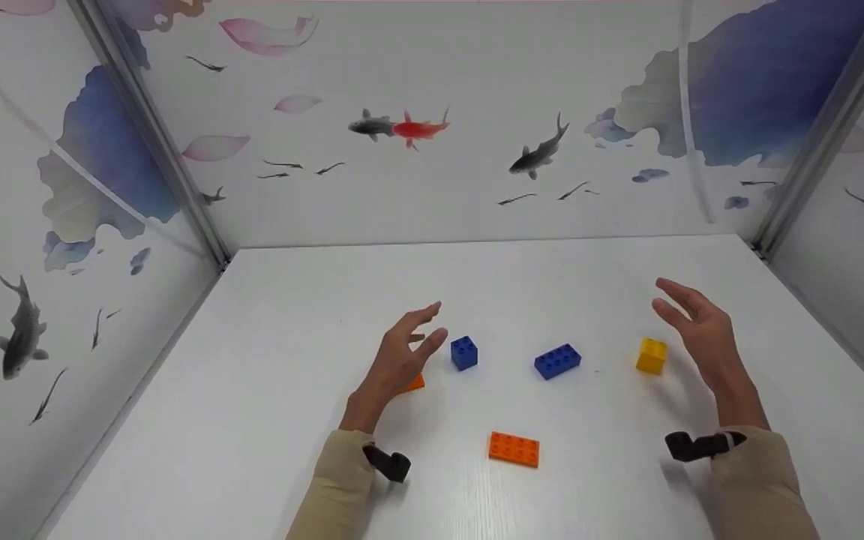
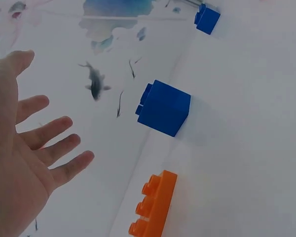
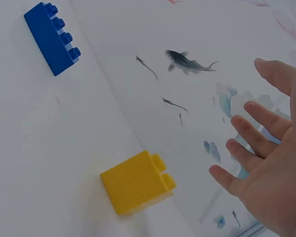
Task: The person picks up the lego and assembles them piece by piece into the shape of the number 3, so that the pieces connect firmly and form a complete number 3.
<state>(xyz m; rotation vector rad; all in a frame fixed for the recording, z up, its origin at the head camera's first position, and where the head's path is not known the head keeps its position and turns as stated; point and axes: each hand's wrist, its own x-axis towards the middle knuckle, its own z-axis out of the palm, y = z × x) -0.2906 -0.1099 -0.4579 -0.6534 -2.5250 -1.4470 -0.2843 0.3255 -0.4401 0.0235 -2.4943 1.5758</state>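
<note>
My left hand [image 1: 400, 356] hovers above the table with its fingers spread, holding nothing. Just to its right stands a small blue block [image 1: 464, 353], and an orange block [image 1: 411, 384] is partly hidden beneath the hand. The left wrist view shows the small blue block [image 2: 164, 108] beside the fingers and the studded orange block [image 2: 155, 205] nearer the camera. My right hand [image 1: 704, 341], likewise empty with fingers apart, is raised to the right of a yellow block [image 1: 652, 355]. In the right wrist view the yellow block [image 3: 137, 183] lies beside the fingertips.
Between the hands lies a longer blue block [image 1: 558, 361] with studs up. A flat orange block [image 1: 514, 449] rests closer to me. White panels [image 1: 469, 202] printed with fish and petals enclose the white table [image 1: 289, 292] at the back and both sides.
</note>
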